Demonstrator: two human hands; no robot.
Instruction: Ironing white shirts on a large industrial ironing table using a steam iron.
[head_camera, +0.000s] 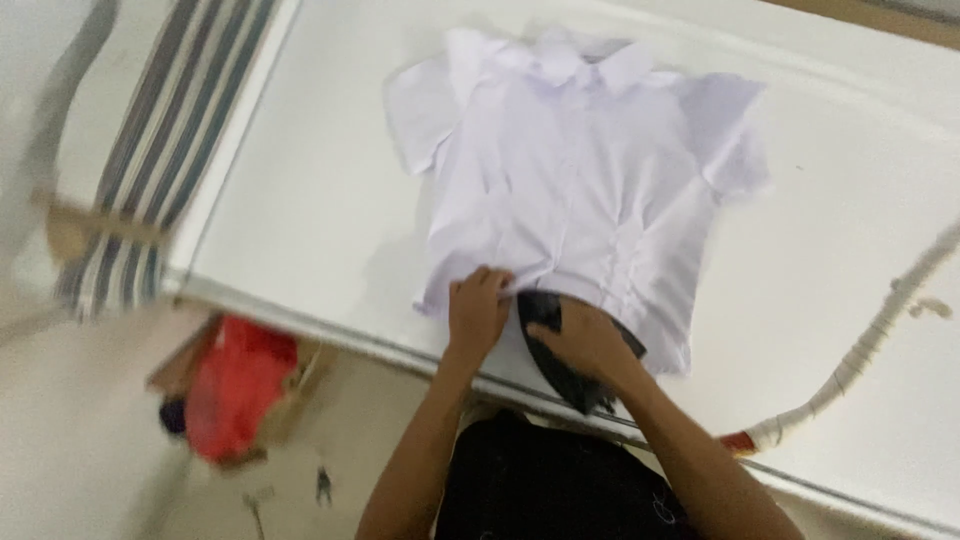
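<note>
Overhead view of a white short-sleeved shirt (575, 185) spread flat, front up, on a white padded table (320, 200), its collar pointing away from the person and its hem at the near edge. Left hand (477, 312) rests on the hem at the shirt's lower left corner, fingers curled and pinching the fabric against the table. Right hand (588, 340) lies just beside it, closed over the handle of a dark iron (565, 355); the iron's body sits on the lower hem close to the table's near edge, its pointed end showing below the hand and its top largely hidden by it. The two hands are near each other but not touching. Both sleeves are laid out to either side, the one on the picture's left folded slightly inward. A cord wrapped in pale tape (870, 340), with a red band near its lower end, curves across the table at the right, well apart from the shirt; whether it joins the iron cannot be told. Beyond the table's left edge lies a striped cloth (165, 150) in blue, grey and white. On the floor below it stands an open cardboard box (300, 385) holding a red object (235, 385), blurred. The person's dark garment (545, 485) fills the lower middle.
</note>
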